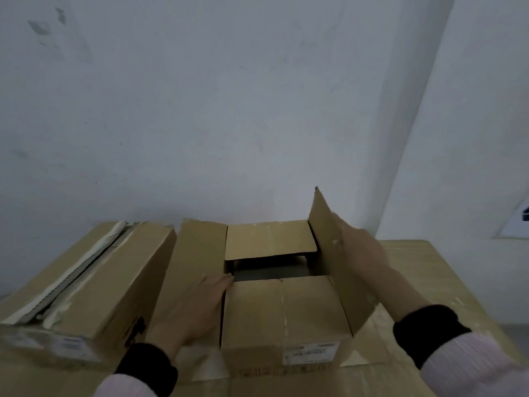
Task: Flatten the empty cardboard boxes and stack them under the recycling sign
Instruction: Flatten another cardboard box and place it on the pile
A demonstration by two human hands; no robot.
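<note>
Pressing two flat open hands, left (197, 308) and right (363, 265), on one opened box (283, 313) beside one taped box (94, 285)

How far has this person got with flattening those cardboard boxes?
Barely started, by the look of it. Nothing flattened shows. In hand: the open box keeps its shape while the left hand presses one side flap outward and the right hand holds the other flap up. Left: collapse it, then the taped box beside it, still sealed, then stack. No recycling sign is recognisable.
</note>
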